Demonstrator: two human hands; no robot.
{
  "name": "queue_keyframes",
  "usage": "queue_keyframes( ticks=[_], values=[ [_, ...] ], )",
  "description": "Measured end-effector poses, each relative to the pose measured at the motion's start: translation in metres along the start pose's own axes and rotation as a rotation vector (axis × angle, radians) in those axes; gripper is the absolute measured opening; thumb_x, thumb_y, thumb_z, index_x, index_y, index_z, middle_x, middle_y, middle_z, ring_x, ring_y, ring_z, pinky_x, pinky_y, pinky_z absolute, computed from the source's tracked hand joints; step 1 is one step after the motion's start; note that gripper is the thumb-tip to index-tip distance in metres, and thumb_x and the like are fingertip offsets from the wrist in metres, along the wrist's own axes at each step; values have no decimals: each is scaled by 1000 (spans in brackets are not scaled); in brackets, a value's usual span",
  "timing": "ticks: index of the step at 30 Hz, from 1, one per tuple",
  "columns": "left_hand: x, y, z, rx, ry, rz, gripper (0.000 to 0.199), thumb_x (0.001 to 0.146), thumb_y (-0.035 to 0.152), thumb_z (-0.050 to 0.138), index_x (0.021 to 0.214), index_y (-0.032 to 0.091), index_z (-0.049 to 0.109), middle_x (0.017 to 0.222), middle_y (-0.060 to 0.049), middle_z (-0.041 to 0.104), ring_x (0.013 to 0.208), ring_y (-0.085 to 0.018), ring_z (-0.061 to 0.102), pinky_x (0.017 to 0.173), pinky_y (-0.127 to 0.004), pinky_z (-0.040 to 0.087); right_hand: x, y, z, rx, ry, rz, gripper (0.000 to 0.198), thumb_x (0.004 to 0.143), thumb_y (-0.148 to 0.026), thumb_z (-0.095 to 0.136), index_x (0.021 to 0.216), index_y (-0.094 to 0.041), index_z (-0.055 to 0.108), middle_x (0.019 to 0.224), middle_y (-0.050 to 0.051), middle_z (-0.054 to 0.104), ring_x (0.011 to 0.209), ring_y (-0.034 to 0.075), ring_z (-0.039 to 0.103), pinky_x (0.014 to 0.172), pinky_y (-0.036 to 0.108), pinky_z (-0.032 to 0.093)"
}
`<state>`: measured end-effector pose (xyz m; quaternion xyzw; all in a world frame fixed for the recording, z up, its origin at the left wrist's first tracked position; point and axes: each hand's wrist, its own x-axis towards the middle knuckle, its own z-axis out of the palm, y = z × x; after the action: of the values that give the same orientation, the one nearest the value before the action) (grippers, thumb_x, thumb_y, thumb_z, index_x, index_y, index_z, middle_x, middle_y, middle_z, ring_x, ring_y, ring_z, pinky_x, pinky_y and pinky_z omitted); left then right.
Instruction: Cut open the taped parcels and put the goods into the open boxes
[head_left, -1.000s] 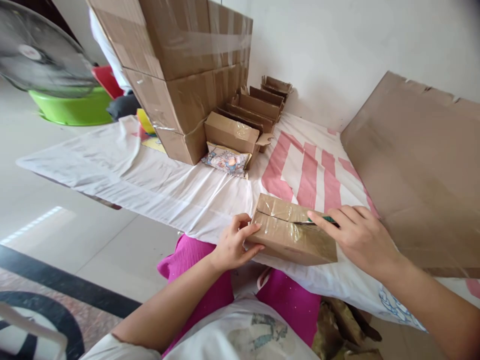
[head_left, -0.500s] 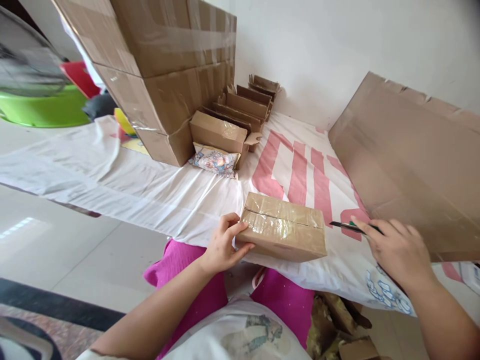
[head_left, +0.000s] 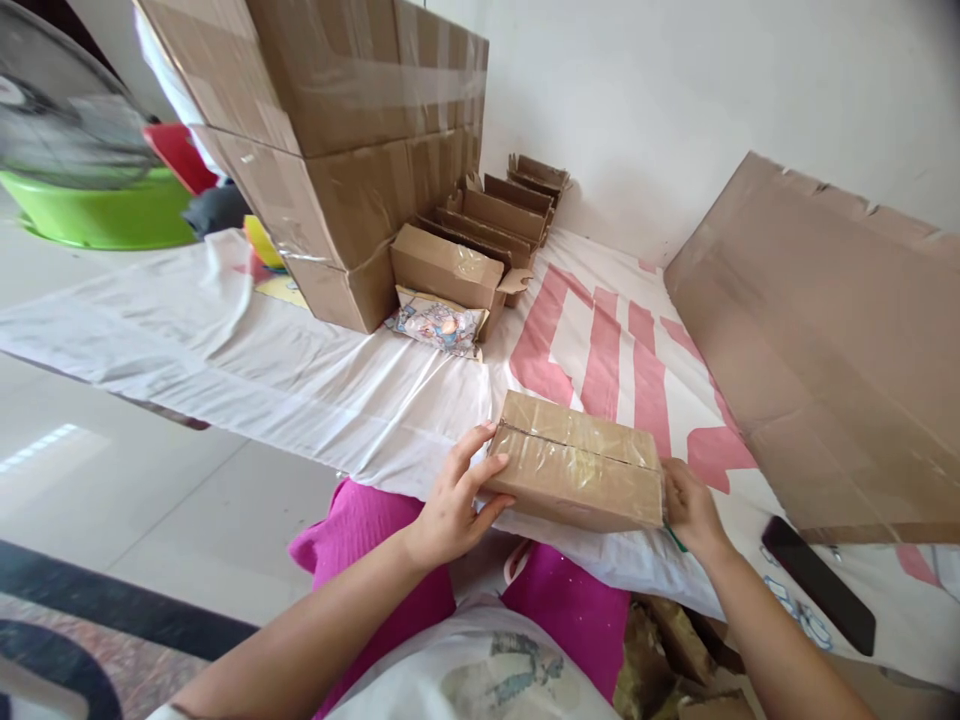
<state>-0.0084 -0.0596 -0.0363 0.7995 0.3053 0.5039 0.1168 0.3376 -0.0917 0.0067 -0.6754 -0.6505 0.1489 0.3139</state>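
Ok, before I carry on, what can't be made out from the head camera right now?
All in the head view:
Green tool: mostly hidden behind the right hand and the taped box; its working end doesn't show.
Taped box's contents: hidden by its closed top.
Carton stack: cut off by the top edge.
Fan: cut off by the left edge.
Packet: fine print too small.

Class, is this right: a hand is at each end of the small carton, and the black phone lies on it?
No: the head view shows the black phone on the cloth, right of the small carton. The left hand and right hand are at its ends.
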Motion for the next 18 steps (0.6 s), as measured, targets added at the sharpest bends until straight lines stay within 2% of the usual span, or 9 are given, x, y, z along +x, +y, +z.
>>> queue_keyframes(
  ticks=[2, 3, 7, 10, 15, 18],
  values=[
    [0, -2, 1, -10, -3, 5, 61, 83, 15, 64, 136, 23, 34, 144, -21, 35, 139, -35, 33, 105, -60, 40, -2, -16, -7, 159, 51, -3, 38, 91, -54, 41, 87, -23, 63, 86, 6, 65, 83, 22, 60, 75, 34, 48],
    [0, -3, 1, -14, -2, 6, 62, 83, 15, 64, 136, 23, 34, 145, -21, 36, 139, -35, 33, 105, -60, 39, -4, -24, -10, 202, 58, -18, 36, 89, -55, 47, 85, -23, 61, 81, 4, 63, 78, 20, 59, 72, 32, 47],
    [3, -8, -1, -26, 26, 18, 78, 80, 19, 69, 143, 23, 24, 142, -22, 40, 135, -34, 40, 103, -58, 42, -13, -51, -12, 208, 33, -20, 33, 69, -46, 76, 79, -22, 56, 71, -2, 52, 65, 13, 48, 60, 25, 41],
    [8, -8, -7, 0, 49, 32, 89, 77, 26, 73, 146, 21, 17, 133, -21, 47, 126, -32, 48, 99, -54, 46, -16, -58, -7, 314, 37, 45, 33, 69, -43, 77, 77, -21, 54, 68, -4, 48, 62, 11, 45, 55, 23, 39],
    [23, -1, -17, 28, 39, 34, 72, 75, 46, 73, 132, 19, 38, 116, -16, 56, 112, -30, 55, 92, -49, 49, -16, -53, 0, 408, 67, 83, 33, 71, -42, 76, 79, -22, 52, 70, -3, 51, 61, 11, 47, 55, 22, 40],
    [34, 0, -20, 60, -8, 46, 59, 76, 46, 72, 122, 19, 45, 114, -15, 58, 115, -31, 53, 95, -50, 46, -12, -38, 0, 350, 51, 59, 29, 79, -47, 66, 85, -22, 54, 72, -1, 55, 62, 12, 50, 56, 24, 43]
  ],
)
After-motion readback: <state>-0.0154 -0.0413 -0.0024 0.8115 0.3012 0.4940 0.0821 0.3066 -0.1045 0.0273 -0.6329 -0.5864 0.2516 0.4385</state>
